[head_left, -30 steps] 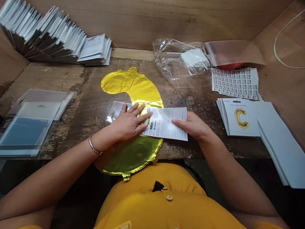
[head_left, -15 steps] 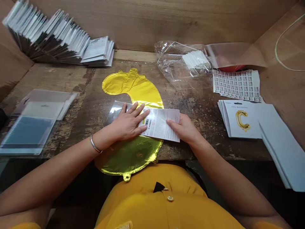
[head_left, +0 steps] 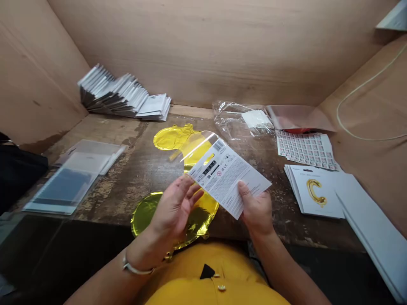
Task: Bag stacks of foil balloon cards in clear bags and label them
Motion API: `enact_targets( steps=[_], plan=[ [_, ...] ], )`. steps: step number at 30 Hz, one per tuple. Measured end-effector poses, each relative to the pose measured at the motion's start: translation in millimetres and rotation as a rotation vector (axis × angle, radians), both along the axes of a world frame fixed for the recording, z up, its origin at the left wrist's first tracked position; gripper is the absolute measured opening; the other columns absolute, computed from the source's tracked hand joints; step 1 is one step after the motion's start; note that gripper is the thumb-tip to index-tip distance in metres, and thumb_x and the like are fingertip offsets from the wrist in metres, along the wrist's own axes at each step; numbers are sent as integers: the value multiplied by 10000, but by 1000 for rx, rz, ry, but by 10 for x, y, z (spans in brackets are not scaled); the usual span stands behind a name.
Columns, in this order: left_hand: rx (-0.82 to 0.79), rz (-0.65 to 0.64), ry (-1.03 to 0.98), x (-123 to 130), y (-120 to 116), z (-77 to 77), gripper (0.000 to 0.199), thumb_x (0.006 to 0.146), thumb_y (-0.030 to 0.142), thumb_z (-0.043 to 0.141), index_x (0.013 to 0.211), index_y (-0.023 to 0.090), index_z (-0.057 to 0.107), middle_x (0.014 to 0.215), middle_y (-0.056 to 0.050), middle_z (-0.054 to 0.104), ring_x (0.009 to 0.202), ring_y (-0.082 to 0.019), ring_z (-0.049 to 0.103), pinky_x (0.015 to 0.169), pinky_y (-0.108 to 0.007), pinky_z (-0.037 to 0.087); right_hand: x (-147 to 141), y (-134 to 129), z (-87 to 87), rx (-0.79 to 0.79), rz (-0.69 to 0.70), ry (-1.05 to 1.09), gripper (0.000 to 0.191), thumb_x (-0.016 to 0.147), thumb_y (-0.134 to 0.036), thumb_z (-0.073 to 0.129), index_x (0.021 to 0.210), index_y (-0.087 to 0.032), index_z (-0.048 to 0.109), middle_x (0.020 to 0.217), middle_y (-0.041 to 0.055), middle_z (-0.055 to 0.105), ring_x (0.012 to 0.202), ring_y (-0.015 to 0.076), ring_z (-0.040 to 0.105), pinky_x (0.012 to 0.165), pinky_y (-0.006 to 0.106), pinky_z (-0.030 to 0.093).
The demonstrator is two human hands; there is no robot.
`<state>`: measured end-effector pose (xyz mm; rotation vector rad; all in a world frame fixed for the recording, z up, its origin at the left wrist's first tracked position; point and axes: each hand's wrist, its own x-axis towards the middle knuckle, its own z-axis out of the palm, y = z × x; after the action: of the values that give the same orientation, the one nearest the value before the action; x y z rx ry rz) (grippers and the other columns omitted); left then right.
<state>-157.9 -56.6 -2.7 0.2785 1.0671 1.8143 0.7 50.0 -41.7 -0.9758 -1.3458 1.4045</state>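
Note:
In my right hand [head_left: 259, 212] is a clear plastic sleeve holding a printed white card [head_left: 235, 180], thumb on top and fingers underneath. The card is raised and tilted, its small print, barcode and black symbols facing up; the sleeve's clear flap [head_left: 197, 146] sticks out at the far left. My left hand [head_left: 176, 205] is at the card's left edge, palm turned up and fingers loosely apart. Whether it touches the card I cannot tell. Beneath both hands a flat gold foil balloon [head_left: 171, 137] lies on the table, its curved middle partly hidden by the card and my left hand.
White packets [head_left: 117, 95] stand in a leaning row at the back left. Clear sleeves [head_left: 73, 178] lie at left. A plastic bag with white pieces [head_left: 256, 119], sticker sheets [head_left: 305, 148], cards with a gold C [head_left: 314, 192] and folded white card [head_left: 372, 228] are at right.
The sleeved card has come up off the balloon and tilted in my right hand. My left hand, flat on it before, has turned palm up at its edge. The head view has shifted.

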Motion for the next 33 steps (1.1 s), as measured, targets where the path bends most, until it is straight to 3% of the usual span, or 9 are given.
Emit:
enact_targets(
  steps=[3,5,7,13,19,24,27,29,33],
  plan=[
    [-1,172,-123,3,229,-93,481,551,316,899,923,140,650,866,-45,736,710,-136,677,657,-238,553,96,-91,90,42,202,-110,363,817,-465,688,1019,-164,705,1043,109,736,960,267,695,868,395,573],
    [-27,277,-117,-32,314,-182,491,482,260,922,871,134,648,751,-17,731,621,-123,661,604,-226,544,216,-98,85,-37,379,-161,343,817,-461,692,985,-163,707,958,99,745,823,234,713,757,352,603],
    [-44,268,-94,-14,322,-286,467,496,265,916,857,127,654,741,-22,735,618,-129,665,612,-237,551,316,-86,28,-164,454,-170,314,798,-449,718,910,-156,705,815,71,737,639,182,691,601,293,604],
    [-3,10,93,237,215,-453,353,731,341,792,987,120,692,1006,-99,743,880,-202,698,816,-321,561,207,-136,-64,-301,261,-70,379,692,-484,798,748,-142,645,606,4,654,460,120,620,461,225,565],
    [-6,171,-12,90,290,-344,400,651,308,848,966,130,676,953,-74,748,843,-196,696,818,-329,558,85,-254,-5,-316,257,-141,401,694,-496,792,760,-133,633,609,15,661,453,130,634,451,217,558],
    [-26,104,-46,219,233,-436,406,657,313,840,985,130,686,1023,-99,736,899,-228,692,858,-375,553,-74,-271,-41,-299,213,-110,419,698,-526,773,783,-144,623,620,9,658,474,132,632,482,234,562],
    [-34,68,2,223,159,-484,383,694,316,815,1007,128,700,1063,-113,727,951,-243,685,902,-390,538,-56,-217,-23,-274,292,-178,410,723,-534,745,766,-142,634,627,20,655,473,131,607,477,241,544],
    [-29,22,41,151,132,-496,370,706,315,807,1008,124,711,1070,-123,726,968,-253,683,921,-405,531,49,-147,8,-177,285,-248,379,749,-518,730,786,-150,647,676,32,663,556,140,622,534,239,547],
    [-30,-79,62,37,125,-492,357,719,307,799,1019,132,716,1115,-128,712,1000,-259,677,957,-423,514,266,27,83,-58,259,-242,427,757,-464,747,1077,-203,638,979,56,695,844,172,654,730,263,565]
  ],
)
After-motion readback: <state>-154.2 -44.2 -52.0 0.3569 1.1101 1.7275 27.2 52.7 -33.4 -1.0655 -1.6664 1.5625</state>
